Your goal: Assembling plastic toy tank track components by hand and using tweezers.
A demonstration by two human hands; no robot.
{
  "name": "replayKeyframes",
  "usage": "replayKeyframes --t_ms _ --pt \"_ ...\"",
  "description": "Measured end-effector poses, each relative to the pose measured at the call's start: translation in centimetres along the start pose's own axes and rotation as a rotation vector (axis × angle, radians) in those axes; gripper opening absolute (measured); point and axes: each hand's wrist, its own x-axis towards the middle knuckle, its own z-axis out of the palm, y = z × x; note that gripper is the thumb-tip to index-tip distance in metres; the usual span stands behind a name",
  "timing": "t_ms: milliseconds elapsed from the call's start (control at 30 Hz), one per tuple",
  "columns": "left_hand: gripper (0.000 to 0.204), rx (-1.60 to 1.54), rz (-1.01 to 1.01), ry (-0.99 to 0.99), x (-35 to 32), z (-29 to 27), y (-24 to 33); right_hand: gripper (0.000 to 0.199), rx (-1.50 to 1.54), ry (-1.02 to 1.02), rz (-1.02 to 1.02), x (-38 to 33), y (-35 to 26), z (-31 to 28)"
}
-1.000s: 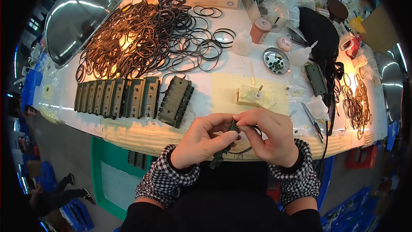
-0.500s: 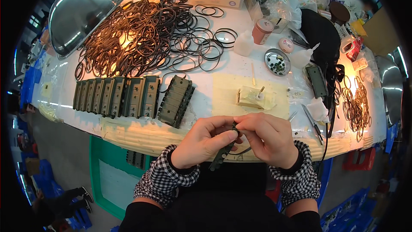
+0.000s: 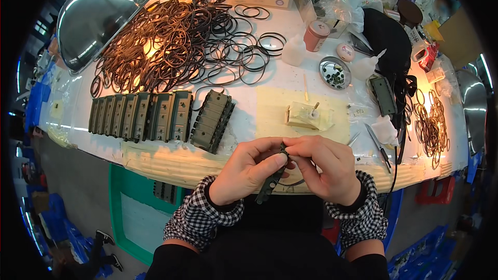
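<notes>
Just over the table's front edge, my left hand is closed around a narrow dark green part with round wheels along it. It slants, its lower end pointing toward me. At the upper end, the fingertips of my right hand are pinched together against the part. What they grip is hidden. A thin dark band curves out below the fingers, partly covered. To the left stand a row of similar green wheeled parts and a separate one at a slant.
A heap of dark rubber loops fills the back left, beside a shiny metal basin. Ahead lie a taped block and a round dish of small dark pieces. A knife-like tool lies right; a green tray sits below left.
Both hands stay nearly in place around the green part, with only a slight shift of the fingers. The part's lower end has moved slightly to the right and up.
</notes>
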Motion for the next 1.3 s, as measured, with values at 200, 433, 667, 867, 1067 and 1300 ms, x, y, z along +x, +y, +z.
replayKeyframes --t_ms 200,433,667,867,1067,1300 --pt "0.040 0.014 0.123 0.073 0.1 0.4 -0.7 0.018 -0.009 0.070 0.002 0.2 -0.2 0.8" --pt "0.045 -0.119 0.027 0.086 -0.4 1.1 -0.1 0.021 0.006 0.096 0.005 0.2 0.0 0.7" --pt "0.046 -0.112 0.127 0.045 -0.6 0.8 -0.7 0.021 0.103 0.112 0.030 0.2 0.2 0.6" --pt "0.047 -0.184 0.087 0.089 -0.5 1.0 -0.6 0.021 0.036 0.117 -0.014 0.2 0.3 0.9" --pt "0.052 -0.195 0.072 0.182 -0.4 1.4 -0.8 0.027 -0.068 0.062 -0.029 -0.1 0.4 1.1" --pt "0.040 0.110 0.289 0.089 -0.1 0.7 -0.5 0.035 -0.132 0.084 -0.006 -0.6 -0.1 1.0"
